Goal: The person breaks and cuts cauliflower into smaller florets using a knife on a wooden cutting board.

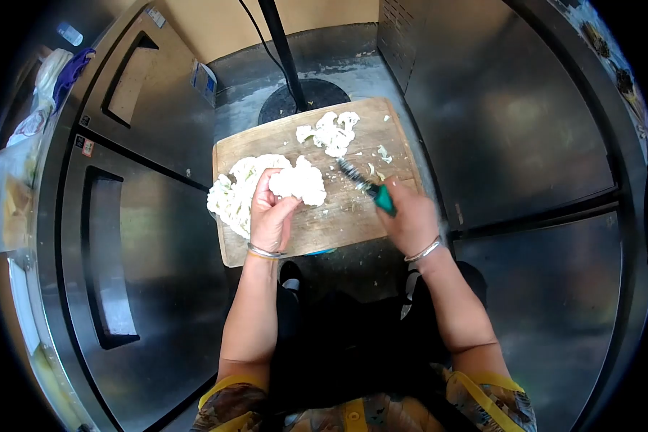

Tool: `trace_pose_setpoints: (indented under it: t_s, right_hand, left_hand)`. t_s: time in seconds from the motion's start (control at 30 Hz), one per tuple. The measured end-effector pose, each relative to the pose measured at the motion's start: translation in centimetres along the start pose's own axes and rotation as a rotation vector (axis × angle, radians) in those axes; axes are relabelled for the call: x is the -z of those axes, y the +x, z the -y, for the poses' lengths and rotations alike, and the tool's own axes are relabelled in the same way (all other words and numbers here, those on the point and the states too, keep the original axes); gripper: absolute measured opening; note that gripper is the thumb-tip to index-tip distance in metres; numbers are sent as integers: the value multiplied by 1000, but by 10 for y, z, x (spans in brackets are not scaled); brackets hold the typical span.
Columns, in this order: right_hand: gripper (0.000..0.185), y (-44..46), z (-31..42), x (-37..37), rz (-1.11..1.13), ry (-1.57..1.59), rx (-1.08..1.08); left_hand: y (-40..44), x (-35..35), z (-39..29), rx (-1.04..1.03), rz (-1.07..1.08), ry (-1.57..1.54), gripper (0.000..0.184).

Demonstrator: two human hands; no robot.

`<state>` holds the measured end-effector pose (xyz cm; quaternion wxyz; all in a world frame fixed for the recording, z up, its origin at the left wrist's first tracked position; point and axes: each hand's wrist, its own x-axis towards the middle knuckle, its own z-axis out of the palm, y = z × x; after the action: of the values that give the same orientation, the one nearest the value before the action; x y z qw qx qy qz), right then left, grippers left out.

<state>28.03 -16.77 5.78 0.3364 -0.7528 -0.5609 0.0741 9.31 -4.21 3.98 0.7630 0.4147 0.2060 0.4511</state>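
My left hand [272, 216] is closed around a piece of cauliflower [300, 181], thumb in front and fingers behind, over the wooden cutting board [338, 227]. In my right hand [410, 219] is a knife [384, 198] with a green handle; its blade points up and left, a little apart from the held piece. The blade and right hand are slightly blurred. A larger heap of cauliflower [232, 198] lies at the board's left edge, partly hidden by my left hand. Cut florets [331, 134] rest near the far edge.
Small scraps [384, 153] are scattered on the board's right side. Beyond the board stands a black pole on a round base [331, 92]. Steel cabinets with handles [97, 252] flank the left, and more steel doors [511, 108] the right. My shoes [290, 277] are below the board.
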Motion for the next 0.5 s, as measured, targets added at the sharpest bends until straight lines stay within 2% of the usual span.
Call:
trace_pose_setpoints:
  t_s: [0.13, 0.2, 0.27, 0.3, 0.5]
  right_hand:
    - [27, -1, 15, -8, 95, 15, 135]
    - [26, 4, 8, -10, 141, 22, 89]
    - [25, 8, 0, -8, 169, -16, -96]
    - [24, 8, -3, -7, 91, 42, -68]
    - [20, 4, 7, -13, 181, 222, -81]
  left_hand:
    - [3, 7, 9, 31, 78, 34, 44]
    - [3, 5, 9, 13, 88, 59, 41]
    - [3, -1, 3, 5, 34, 5, 39]
    - [3, -4, -2, 19, -20, -32, 39]
    - [7, 3, 3, 70, -96, 81, 23]
